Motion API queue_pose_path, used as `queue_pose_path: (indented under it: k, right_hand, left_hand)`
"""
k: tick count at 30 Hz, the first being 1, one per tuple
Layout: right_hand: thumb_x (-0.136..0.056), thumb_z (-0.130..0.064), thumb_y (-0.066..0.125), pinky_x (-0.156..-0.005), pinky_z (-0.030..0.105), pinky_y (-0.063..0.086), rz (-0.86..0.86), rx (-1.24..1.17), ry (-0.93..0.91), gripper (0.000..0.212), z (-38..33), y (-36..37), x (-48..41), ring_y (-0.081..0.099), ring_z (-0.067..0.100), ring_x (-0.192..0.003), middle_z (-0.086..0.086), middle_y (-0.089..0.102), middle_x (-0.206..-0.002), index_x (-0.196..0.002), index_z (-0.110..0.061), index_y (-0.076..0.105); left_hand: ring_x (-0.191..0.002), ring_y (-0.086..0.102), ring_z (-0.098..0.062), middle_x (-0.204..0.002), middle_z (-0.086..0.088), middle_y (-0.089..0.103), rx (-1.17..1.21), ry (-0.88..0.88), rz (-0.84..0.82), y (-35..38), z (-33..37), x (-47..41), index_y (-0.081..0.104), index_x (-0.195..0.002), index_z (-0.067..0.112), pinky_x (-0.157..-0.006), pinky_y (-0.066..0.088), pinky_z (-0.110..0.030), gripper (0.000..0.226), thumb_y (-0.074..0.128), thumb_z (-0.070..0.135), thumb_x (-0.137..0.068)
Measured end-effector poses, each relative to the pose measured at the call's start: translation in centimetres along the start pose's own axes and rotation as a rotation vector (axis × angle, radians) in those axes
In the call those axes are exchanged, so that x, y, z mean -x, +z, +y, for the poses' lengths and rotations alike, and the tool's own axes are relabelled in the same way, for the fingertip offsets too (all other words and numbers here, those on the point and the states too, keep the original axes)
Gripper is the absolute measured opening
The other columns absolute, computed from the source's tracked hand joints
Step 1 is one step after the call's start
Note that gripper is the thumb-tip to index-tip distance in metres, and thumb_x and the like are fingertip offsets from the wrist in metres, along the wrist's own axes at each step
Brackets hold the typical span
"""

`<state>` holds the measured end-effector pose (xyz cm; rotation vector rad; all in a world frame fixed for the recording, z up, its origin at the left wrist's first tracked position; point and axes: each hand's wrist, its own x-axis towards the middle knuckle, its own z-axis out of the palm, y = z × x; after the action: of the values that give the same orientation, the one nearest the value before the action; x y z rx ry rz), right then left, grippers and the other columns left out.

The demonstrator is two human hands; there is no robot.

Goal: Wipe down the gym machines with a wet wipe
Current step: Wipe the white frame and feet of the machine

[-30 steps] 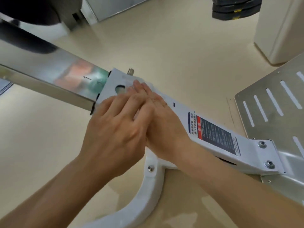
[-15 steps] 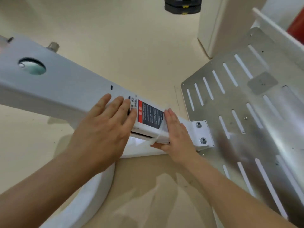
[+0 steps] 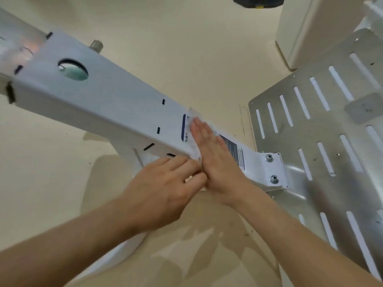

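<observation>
Pressing flat on the wet wipe (image 3: 192, 141), the right hand (image 3: 215, 160) lies with its fingers straight and together across the top of the white machine beam (image 3: 107, 104). The wipe is spread under the palm over the printed warning label (image 3: 233, 149) and draped over the beam's near edge. The left hand (image 3: 163, 189) sits just below, touching the right, its fingers curled and its thumb closing on the wipe's hanging lower edge, while just past the label 2 bolts (image 3: 269, 158) sit in the beam's end beside a slotted metal plate (image 3: 331, 146).
</observation>
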<state>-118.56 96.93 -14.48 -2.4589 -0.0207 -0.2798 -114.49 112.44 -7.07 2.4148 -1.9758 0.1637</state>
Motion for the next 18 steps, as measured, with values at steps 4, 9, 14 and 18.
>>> queue_pose_path:
  k: [4, 9, 14, 18]
  right_hand:
    - [-0.090, -0.035, 0.029, -0.120, 0.048, 0.012, 0.193, 0.009, -0.101, 0.069, -4.3, 0.5, -3.1, 0.008, 0.019, -0.149, 0.004, 0.013, -0.161, -0.153, -0.010, 0.014]
    - [-0.092, -0.033, 0.029, -0.119, 0.046, 0.009, 0.232, 0.067, -0.275, 0.067, -10.0, -0.5, -7.8, 0.008, 0.021, -0.149, 0.009, 0.014, -0.161, -0.153, -0.008, 0.015]
    - [-0.092, -0.023, 0.055, -0.119, 0.044, 0.016, 0.316, 0.092, -0.330, 0.073, -13.6, -0.3, -10.1, 0.014, 0.024, -0.149, 0.010, 0.019, -0.160, -0.153, -0.007, 0.018]
    - [-0.092, -0.002, 0.035, -0.118, 0.044, 0.025, 0.439, 0.099, -0.338, 0.060, -11.6, 0.9, -6.9, 0.020, 0.022, -0.147, 0.009, 0.025, -0.158, -0.151, -0.005, 0.023]
  left_hand:
    - [-0.091, 0.057, -0.025, -0.112, -0.007, 0.060, 0.098, -0.223, 0.102, -2.7, -1.6, 2.7, 0.064, -0.100, 0.010, -0.059, 0.052, -0.038, 0.032, 0.047, 0.000, -0.075]
    - [-0.090, 0.060, -0.023, -0.108, -0.007, 0.061, 0.064, -0.434, 0.313, -6.2, -3.3, 5.6, 0.068, -0.097, 0.007, -0.072, 0.052, -0.033, 0.022, 0.058, -0.003, -0.081]
    - [-0.074, 0.061, -0.022, -0.091, -0.008, 0.065, -0.090, -0.514, 0.403, -8.8, -5.7, 7.8, 0.072, -0.091, 0.005, -0.062, 0.051, -0.031, 0.012, 0.067, -0.002, -0.083]
    - [-0.069, 0.063, -0.025, -0.088, -0.008, 0.067, -0.101, -0.504, 0.394, -8.8, -6.7, 8.9, 0.073, -0.090, 0.005, -0.058, 0.052, -0.029, 0.007, 0.069, 0.006, -0.085]
